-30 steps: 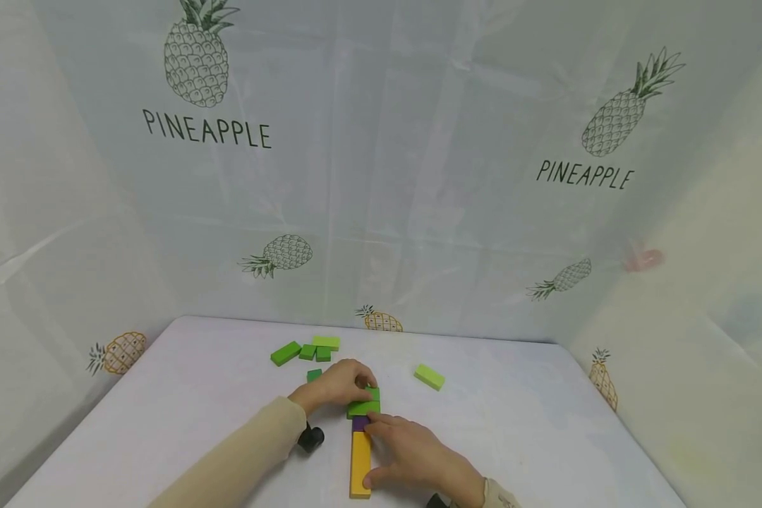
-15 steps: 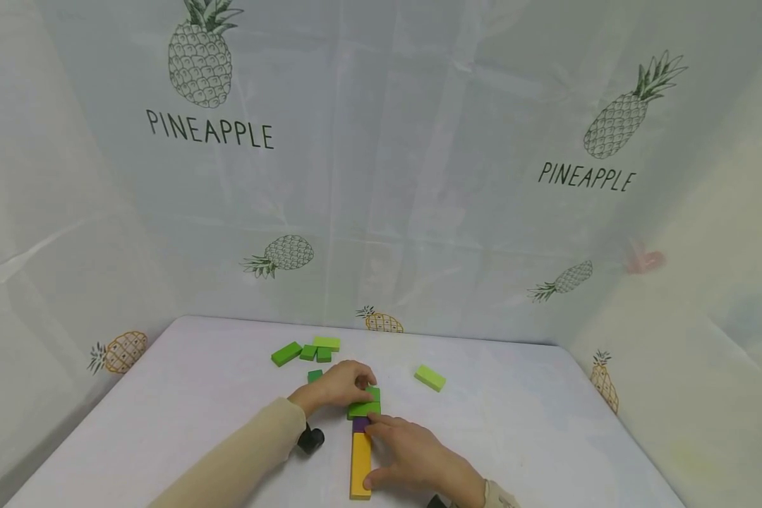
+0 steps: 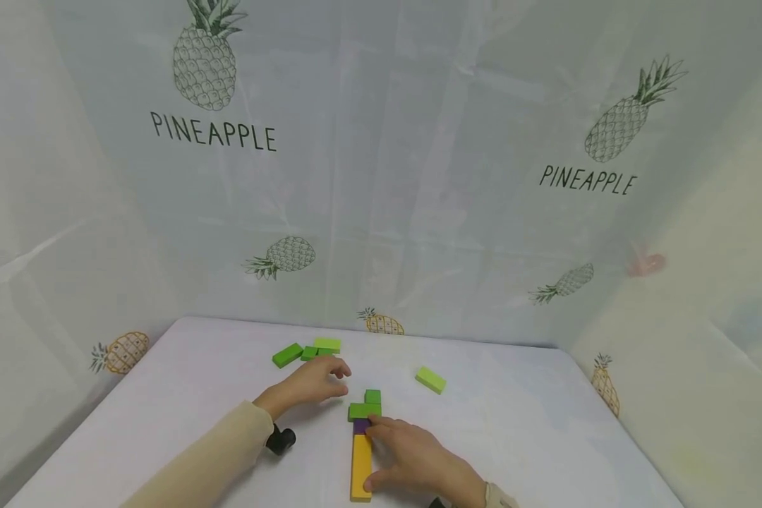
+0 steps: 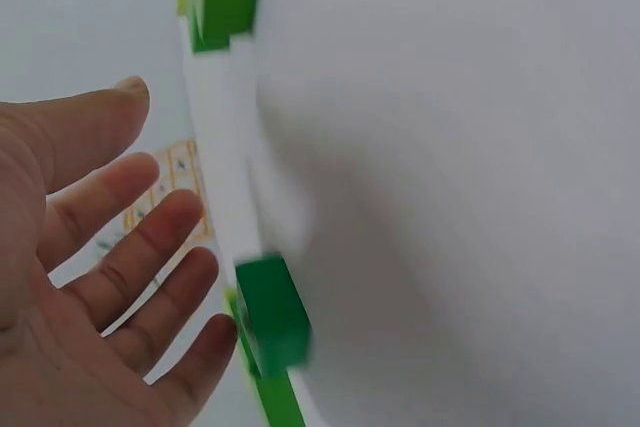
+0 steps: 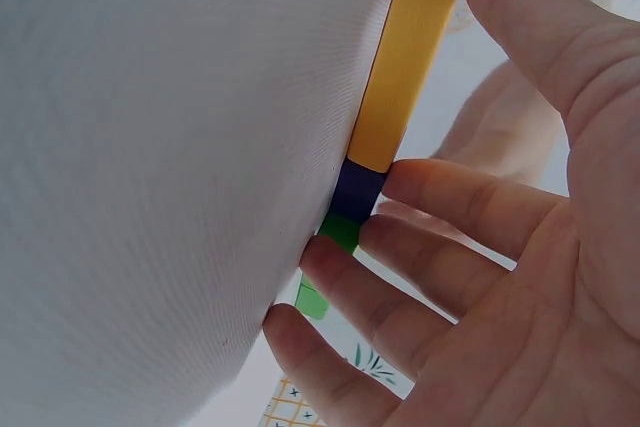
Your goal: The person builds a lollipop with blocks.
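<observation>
A row of wooden blocks lies on the white table in the head view: a long yellow block [image 3: 361, 469], a small purple block [image 3: 360, 426], a green block [image 3: 363, 411] set crosswise, and a small green block [image 3: 372, 396] at the far end. My right hand [image 3: 413, 455] rests along the row's right side. Its thumb touches the yellow block and its straight fingertips touch the purple block [image 5: 357, 189] and green pieces. My left hand [image 3: 307, 384] hovers left of the row, holding nothing, fingers spread. A dark green block [image 4: 273, 312] is by its fingertips in the left wrist view.
Behind my left hand lie a green block [image 3: 288, 355], a yellow-green block [image 3: 327, 344] and small green blocks, partly covered by the hand. Another yellow-green block [image 3: 430, 379] lies to the right. A pineapple-print curtain [image 3: 406, 176] hangs beyond the table's far edge.
My left hand has let go of the green blocks at the row's far end and moved left, uncovering them. My right hand has stayed against the row.
</observation>
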### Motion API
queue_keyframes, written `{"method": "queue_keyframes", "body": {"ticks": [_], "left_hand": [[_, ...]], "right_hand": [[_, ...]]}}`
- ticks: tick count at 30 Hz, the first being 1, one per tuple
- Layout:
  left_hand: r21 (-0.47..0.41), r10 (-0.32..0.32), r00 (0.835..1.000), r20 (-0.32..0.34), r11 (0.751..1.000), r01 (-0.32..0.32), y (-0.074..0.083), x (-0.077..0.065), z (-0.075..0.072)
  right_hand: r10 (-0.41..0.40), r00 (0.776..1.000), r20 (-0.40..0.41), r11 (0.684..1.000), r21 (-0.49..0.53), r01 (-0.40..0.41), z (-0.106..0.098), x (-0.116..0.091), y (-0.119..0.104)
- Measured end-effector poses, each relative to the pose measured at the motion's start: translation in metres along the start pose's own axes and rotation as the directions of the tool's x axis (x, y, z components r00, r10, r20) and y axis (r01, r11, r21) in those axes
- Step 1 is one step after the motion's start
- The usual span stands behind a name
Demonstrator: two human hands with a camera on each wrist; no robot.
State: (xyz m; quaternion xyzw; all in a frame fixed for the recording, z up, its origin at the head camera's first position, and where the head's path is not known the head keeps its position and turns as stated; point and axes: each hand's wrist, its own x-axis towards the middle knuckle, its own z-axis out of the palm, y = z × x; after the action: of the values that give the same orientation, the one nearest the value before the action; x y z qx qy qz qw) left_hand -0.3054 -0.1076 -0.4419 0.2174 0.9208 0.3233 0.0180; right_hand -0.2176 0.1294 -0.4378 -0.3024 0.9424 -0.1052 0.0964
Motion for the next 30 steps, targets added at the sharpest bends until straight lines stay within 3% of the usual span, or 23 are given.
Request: {"method": "queue_keyframes", "body": {"ticks": [7, 13, 21, 30], "left_hand": [[0.112, 0.031, 0.993, -0.114, 0.994, -0.018, -0.020, -0.015, -0.008], [0.171, 0.012, 0.985, -0.175, 0.985, 0.018, -0.027, -0.023, -0.017], [0.236, 0.026, 0.984, -0.175, 0.972, 0.016, -0.036, -0.024, -0.022], [0.175, -0.039, 0.986, -0.160, 0.982, 0.067, -0.041, -0.025, -0.021]], "right_hand": [[0.043, 0.999, 0.024, 0.999, 0.026, -0.044, 0.000, -0.002, -0.003], [0.054, 0.998, 0.035, 0.998, 0.029, -0.055, -0.001, 0.000, -0.004], [0.054, 0.998, 0.035, 0.998, 0.027, -0.055, -0.002, 0.001, -0.003], [0.040, 0.999, 0.029, 0.999, 0.005, -0.040, 0.001, 0.001, -0.003]]}}
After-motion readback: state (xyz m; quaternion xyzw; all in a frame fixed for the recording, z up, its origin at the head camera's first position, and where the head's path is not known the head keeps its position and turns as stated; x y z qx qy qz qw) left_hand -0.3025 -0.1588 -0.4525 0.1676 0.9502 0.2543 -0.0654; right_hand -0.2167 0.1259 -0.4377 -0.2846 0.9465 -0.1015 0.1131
